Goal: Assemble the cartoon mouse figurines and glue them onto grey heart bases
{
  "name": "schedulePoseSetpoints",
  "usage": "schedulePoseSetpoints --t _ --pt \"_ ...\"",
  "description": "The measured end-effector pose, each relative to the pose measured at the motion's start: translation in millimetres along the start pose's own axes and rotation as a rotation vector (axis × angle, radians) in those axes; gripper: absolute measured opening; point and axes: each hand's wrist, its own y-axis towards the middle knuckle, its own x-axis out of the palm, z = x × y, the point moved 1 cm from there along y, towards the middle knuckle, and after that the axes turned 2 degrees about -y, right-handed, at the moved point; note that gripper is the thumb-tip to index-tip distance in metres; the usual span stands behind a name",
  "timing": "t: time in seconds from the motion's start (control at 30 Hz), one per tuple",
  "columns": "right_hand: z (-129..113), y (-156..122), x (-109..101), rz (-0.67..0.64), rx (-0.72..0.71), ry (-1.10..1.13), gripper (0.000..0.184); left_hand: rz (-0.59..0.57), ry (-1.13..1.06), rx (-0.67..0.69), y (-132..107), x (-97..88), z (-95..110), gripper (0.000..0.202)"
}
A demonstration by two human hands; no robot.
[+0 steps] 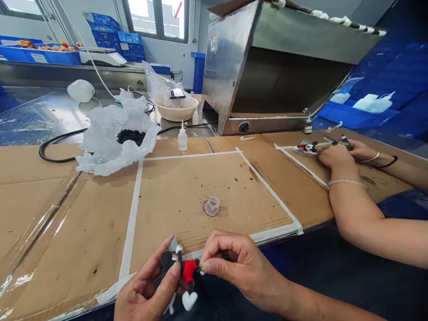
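My left hand (150, 285) is closed around a toy mouse figurine (189, 269) with a black head, red shorts, white gloves and white shoes. The figurine lies on its side, tipped toward my right hand, just off the table's front edge. Thumb and index finger of my right hand (237, 263) pinch together at the red shorts. What lies between those fingertips is mostly hidden; a dark bit and a white bit show beside them. Farther off, crumpled white paper (100, 133) holds a pile of small black parts (130, 137).
A small clear cup (211, 206) sits on the taped cardboard (174, 187). Behind it stand a dropper bottle (182, 138), a woven basket (176, 111) and a metal hood (227, 67). At right, a co-worker's hands (337, 154) work near another figurine (306, 147).
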Motion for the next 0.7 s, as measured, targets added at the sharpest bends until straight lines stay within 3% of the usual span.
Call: schedulePoseSetpoints --t 0.2,0.43,0.7 --pt "5.1 -0.7 7.8 0.013 0.057 0.174 0.017 0.004 0.031 0.026 4.4 -4.2 -3.1 0.054" --pt "2.8 -3.6 8.0 0.059 0.043 0.078 0.018 0.045 0.052 0.064 3.7 -3.0 -8.0 0.063" --pt "5.1 -3.8 12.0 0.084 0.078 0.172 0.018 0.064 0.03 0.089 0.3 1.9 -8.1 0.07"
